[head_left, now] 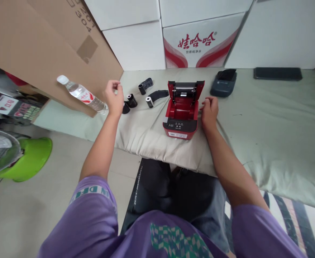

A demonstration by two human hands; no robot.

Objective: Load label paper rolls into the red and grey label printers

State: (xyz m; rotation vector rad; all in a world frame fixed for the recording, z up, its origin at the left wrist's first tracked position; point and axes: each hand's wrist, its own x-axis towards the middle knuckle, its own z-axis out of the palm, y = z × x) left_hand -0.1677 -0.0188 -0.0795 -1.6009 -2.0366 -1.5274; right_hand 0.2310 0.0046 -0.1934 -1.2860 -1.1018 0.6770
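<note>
Our left hand [114, 96], half-curled with nothing seen in it, is just left of the black rolls [132, 101]; a low sweep could scatter them or knock the bottle [84, 96] on its other side. Our right hand [209, 111], loosely bent, not gripping, has the red printer [181, 123] just left; a bump could drop its raised lid [185, 91]. Readable: 娃哈哈 饮用纯净水, white carton [201, 43] beyond right hand; 201, 304, brown carton [52, 46] beyond left. Printer label [177, 135] too small.

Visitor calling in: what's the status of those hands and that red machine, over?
Left hand near bottle, grip unclear. Right hand beside red machine, contact unclear. Machine's lid up. Black rolls between left hand and machine.
</note>
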